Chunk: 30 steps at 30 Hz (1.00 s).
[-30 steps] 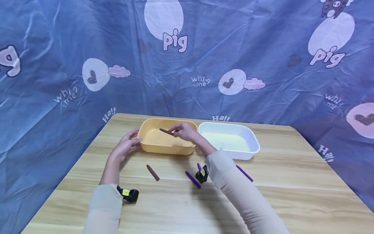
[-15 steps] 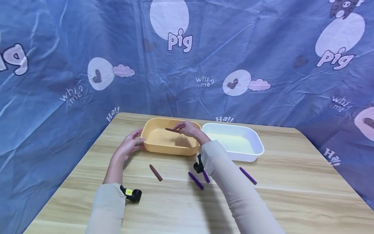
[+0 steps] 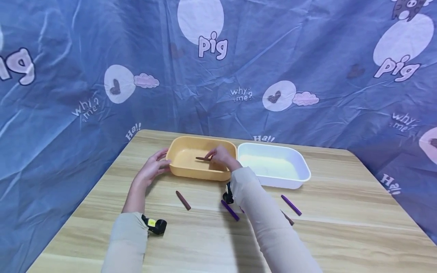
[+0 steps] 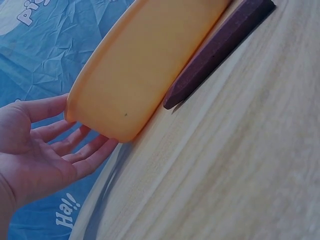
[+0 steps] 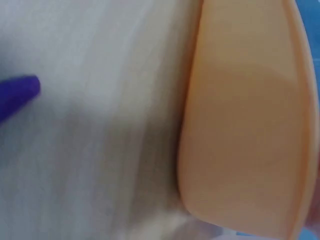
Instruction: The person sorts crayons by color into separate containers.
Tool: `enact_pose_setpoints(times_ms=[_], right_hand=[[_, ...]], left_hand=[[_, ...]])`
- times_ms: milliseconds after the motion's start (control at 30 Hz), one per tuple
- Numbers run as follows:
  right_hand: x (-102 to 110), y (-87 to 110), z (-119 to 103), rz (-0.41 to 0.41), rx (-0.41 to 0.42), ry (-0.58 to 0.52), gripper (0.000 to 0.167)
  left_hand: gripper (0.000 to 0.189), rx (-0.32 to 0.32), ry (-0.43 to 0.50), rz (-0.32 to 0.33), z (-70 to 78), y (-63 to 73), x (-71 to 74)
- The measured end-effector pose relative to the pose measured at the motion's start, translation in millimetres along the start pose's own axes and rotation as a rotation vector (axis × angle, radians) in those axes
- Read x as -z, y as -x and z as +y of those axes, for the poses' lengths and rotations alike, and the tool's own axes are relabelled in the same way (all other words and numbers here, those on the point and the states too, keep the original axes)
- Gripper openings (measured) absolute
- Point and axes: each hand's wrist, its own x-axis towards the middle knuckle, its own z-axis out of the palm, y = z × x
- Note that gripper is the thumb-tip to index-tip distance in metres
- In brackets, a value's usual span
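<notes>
In the head view, my right hand [image 3: 222, 156] pinches a brown crayon [image 3: 203, 159] low inside the orange bin [image 3: 198, 173]. My left hand [image 3: 153, 167] touches the bin's left end. The left wrist view has that hand's fairly straight fingers [image 4: 92, 150] and thumb resting against the outer wall of the orange bin [image 4: 135, 65]. A second brown crayon [image 3: 183, 200] lies on the table in front of the bin. The right wrist view takes in mostly the outside of the orange bin [image 5: 245, 115]; its wall hides nearly all of the right hand there.
A white bin [image 3: 280, 182] stands right beside the orange one. Purple crayons [image 3: 230, 211] lie on the wooden table, one partly behind the right sleeve [image 3: 266, 223]. Another purple crayon [image 3: 291, 205] and a dark brown crayon [image 3: 288, 218] lie farther right. A blue printed cloth [image 3: 205, 106] hangs behind.
My right hand has lowered the brown crayon deeper into the orange bin. The right forearm has swung left, baring a dark brown crayon. My left hand stays at the bin's end.
</notes>
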Motion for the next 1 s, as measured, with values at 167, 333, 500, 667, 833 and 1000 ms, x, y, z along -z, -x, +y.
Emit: enact_pose_setpoints(times_ms=[167, 333, 500, 667, 833, 1000], right_hand=[[-7.1, 5.8, -3.5, 0.000, -0.100, 0.039, 0.037], [-17.7, -3.5, 13.2, 0.011, -0.112, 0.085, 0.037], [-21.7, -13.2, 28.4, 0.020, -0.060, 0.099, 0.035], [-19.8, -14.6, 30.6, 0.042, -0.035, 0.110, 0.038], [-21.7, -37.6, 64.5, 0.020, 0.019, 0.016, 0.036], [3.3, 7.6, -18.5, 0.010, -0.066, -0.021, 0.031]], left_hand=[[0.062, 0.007, 0.001, -0.010, 1.8, -0.4, -0.9], [0.062, 0.012, 0.014, 0.004, 3.6, -0.2, 0.1], [0.063, 0.018, 0.014, 0.011, 4.8, -0.2, 1.6], [0.063, 0.021, 0.015, 0.011, 4.7, -0.8, 1.0], [0.063, 0.022, 0.007, 0.010, 4.3, -0.4, 1.2], [0.063, 0.018, 0.012, 0.016, 4.0, -0.2, 1.6]])
